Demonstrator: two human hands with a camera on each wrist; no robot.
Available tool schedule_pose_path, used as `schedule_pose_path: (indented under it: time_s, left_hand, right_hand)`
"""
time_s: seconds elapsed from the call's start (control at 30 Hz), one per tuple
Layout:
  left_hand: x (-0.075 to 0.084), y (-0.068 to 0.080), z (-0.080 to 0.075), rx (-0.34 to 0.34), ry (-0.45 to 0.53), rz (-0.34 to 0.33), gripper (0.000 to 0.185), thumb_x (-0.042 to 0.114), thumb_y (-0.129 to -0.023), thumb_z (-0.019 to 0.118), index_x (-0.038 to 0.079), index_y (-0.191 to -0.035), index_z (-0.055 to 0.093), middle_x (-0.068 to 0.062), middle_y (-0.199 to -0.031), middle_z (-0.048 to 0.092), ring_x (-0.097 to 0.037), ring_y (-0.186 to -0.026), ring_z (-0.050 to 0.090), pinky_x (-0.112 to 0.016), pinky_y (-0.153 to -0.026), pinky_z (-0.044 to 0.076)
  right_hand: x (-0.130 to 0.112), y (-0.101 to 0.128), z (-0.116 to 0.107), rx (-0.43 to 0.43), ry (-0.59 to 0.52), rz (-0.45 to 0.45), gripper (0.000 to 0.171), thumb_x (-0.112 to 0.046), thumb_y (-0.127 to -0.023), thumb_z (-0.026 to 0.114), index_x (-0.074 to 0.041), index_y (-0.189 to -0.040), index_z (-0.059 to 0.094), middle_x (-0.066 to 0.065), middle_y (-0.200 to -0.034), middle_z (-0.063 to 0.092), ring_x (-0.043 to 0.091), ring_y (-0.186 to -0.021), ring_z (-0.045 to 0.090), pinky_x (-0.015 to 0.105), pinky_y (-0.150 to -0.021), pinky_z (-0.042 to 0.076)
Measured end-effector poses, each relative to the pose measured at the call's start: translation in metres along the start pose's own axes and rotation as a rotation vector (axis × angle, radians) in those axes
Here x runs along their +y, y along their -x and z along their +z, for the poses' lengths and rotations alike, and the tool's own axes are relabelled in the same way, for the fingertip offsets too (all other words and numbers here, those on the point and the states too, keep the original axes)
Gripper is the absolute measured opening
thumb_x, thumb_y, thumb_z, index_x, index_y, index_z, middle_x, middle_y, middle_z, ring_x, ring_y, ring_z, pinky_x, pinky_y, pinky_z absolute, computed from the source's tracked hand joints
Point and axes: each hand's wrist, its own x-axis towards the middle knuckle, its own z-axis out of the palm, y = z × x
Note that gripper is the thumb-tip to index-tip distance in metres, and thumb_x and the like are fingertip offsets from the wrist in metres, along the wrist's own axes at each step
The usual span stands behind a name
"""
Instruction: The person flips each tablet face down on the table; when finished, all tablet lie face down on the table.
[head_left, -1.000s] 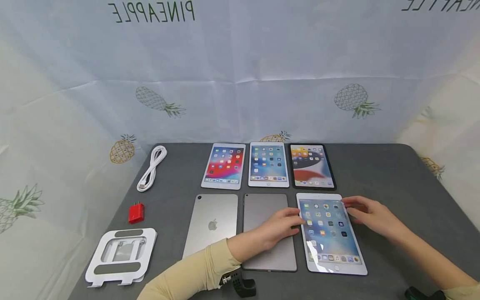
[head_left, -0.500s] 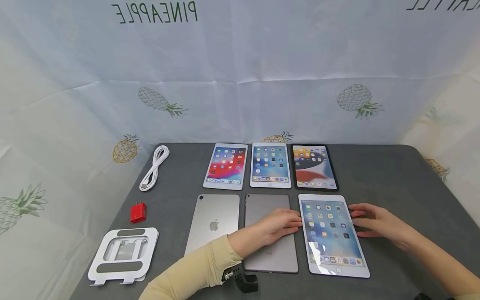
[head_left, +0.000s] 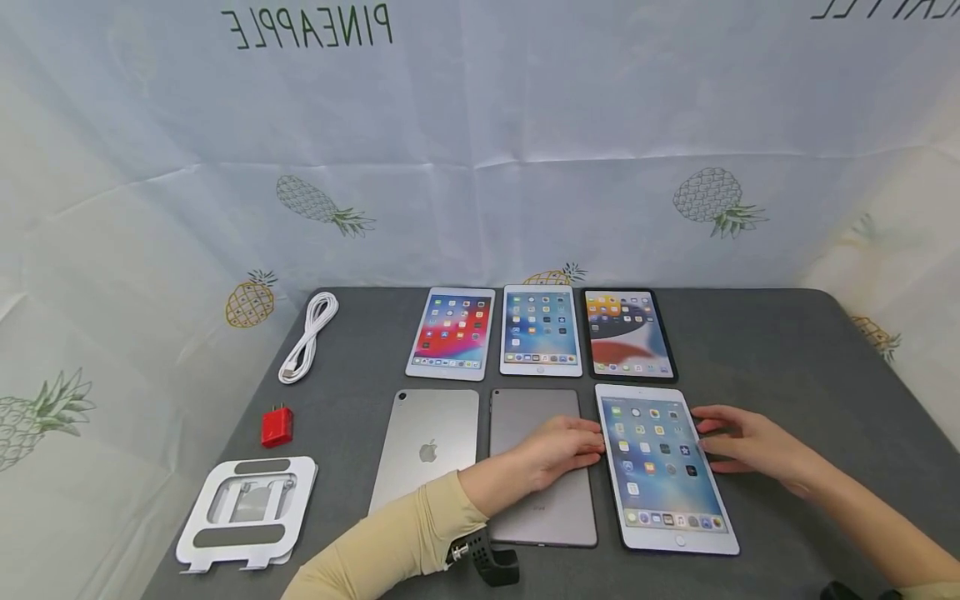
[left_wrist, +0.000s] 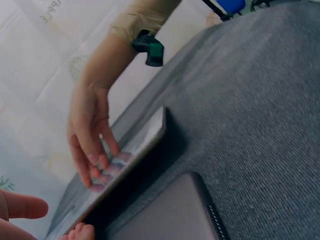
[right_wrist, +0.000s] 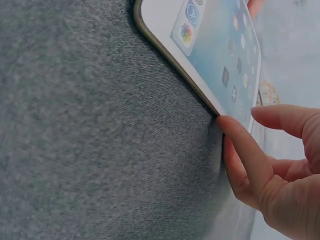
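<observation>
A white tablet [head_left: 663, 471] with a lit screen lies flat at the front right of the grey table [head_left: 787, 358]. My left hand [head_left: 581, 442] rests on a dark grey face-down tablet [head_left: 543, 508], its straight fingers reaching the white tablet's left edge. My right hand [head_left: 720, 437] lies on the table with its fingertips against the right edge. In the right wrist view a fingertip [right_wrist: 227, 125] touches the edge of the white tablet [right_wrist: 215, 55]. The left wrist view shows the right hand [left_wrist: 92, 145] at the white tablet's [left_wrist: 137, 145] far side.
Three lit tablets stand in the back row: red-screened [head_left: 452, 332], blue-screened [head_left: 540, 329] and black-framed [head_left: 628, 333]. A silver face-down tablet [head_left: 427, 446], a coiled white cable [head_left: 307, 337], a red charger [head_left: 277, 426] and a white stand [head_left: 247, 510] lie to the left.
My right hand has slid from the white tablet's top right corner down to its right edge. The tablet has been squared a little; the left hand has barely moved.
</observation>
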Motion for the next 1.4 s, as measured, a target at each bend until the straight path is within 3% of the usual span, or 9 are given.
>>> schedule_pose_path:
  time_s: [0.17,0.3,0.47,0.63,0.8,1.1,1.27,1.4]
  left_hand:
    - [-0.006,0.001,0.005,0.043,-0.015,0.034,0.034,-0.005,-0.087,0.062,-0.006,-0.118,0.047,-0.011,-0.101,0.057,-0.018,-0.091,0.062,-0.037,-0.085,0.055]
    - [-0.008,0.005,0.008,0.075,0.029,0.041,0.035,-0.007,-0.086,0.062,-0.002,-0.115,0.044,-0.012,-0.101,0.058,-0.019,-0.088,0.062,-0.038,-0.084,0.055]
    - [-0.009,0.007,0.008,0.076,0.052,0.057,0.036,-0.007,-0.087,0.060,-0.003,-0.119,0.043,-0.012,-0.104,0.059,-0.019,-0.089,0.062,-0.038,-0.084,0.055]
    - [-0.009,0.009,0.007,0.068,0.066,0.060,0.038,-0.006,-0.087,0.059,-0.003,-0.121,0.043,-0.012,-0.105,0.059,-0.019,-0.089,0.063,-0.038,-0.084,0.055]
    - [-0.007,0.011,0.006,0.052,0.084,0.053,0.039,-0.006,-0.087,0.059,-0.003,-0.123,0.043,-0.012,-0.105,0.060,-0.021,-0.093,0.063,-0.038,-0.086,0.054]
    - [-0.002,0.018,0.003,-0.026,0.074,0.091,0.050,-0.005,-0.090,0.055,-0.009,-0.138,0.041,-0.013,-0.109,0.064,-0.024,-0.102,0.065,-0.038,-0.088,0.054]
    - [-0.001,0.019,0.002,0.003,0.051,0.130,0.052,-0.003,-0.088,0.062,-0.006,-0.137,0.045,-0.009,-0.105,0.065,-0.019,-0.097,0.066,-0.035,-0.085,0.055]
    - [-0.003,0.021,0.001,0.004,0.017,0.214,0.056,-0.006,-0.085,0.066,-0.005,-0.137,0.046,-0.007,-0.105,0.065,-0.016,-0.092,0.066,-0.033,-0.081,0.056]
  right_hand:
    - [-0.006,-0.003,0.007,0.004,0.051,-0.007,0.068,-0.020,-0.094,0.066,0.015,-0.142,0.031,0.025,-0.124,0.049,0.027,-0.102,0.058,0.038,-0.077,0.058]
    - [-0.014,-0.006,0.013,0.044,0.184,-0.047,0.064,-0.022,-0.095,0.064,0.012,-0.140,0.035,0.021,-0.119,0.052,0.027,-0.098,0.058,0.035,-0.073,0.058]
    - [-0.031,-0.017,0.022,0.170,0.410,-0.191,0.055,-0.024,-0.095,0.062,0.006,-0.138,0.043,0.025,-0.123,0.051,0.032,-0.100,0.054,0.039,-0.074,0.054]
    - [-0.050,-0.033,0.038,0.218,0.434,-0.353,0.047,-0.021,-0.096,0.061,0.003,-0.135,0.049,0.026,-0.131,0.049,0.044,-0.115,0.049,0.059,-0.089,0.048]
    - [-0.062,-0.050,0.053,0.214,0.483,-0.460,0.042,-0.021,-0.097,0.060,0.000,-0.133,0.054,0.021,-0.130,0.055,0.042,-0.118,0.050,0.061,-0.092,0.045]
    - [-0.072,-0.072,0.070,0.129,0.503,-0.456,0.044,-0.031,-0.098,0.058,0.000,-0.130,0.058,0.020,-0.128,0.058,0.039,-0.117,0.053,0.059,-0.093,0.044]
    - [-0.075,-0.077,0.073,0.147,0.482,-0.437,0.049,-0.034,-0.095,0.063,0.003,-0.126,0.058,0.019,-0.123,0.061,0.033,-0.110,0.057,0.057,-0.094,0.045]
    - [-0.078,-0.078,0.074,0.185,0.469,-0.398,0.049,-0.037,-0.093,0.066,0.000,-0.124,0.058,0.018,-0.121,0.062,0.032,-0.106,0.058,0.056,-0.093,0.046]
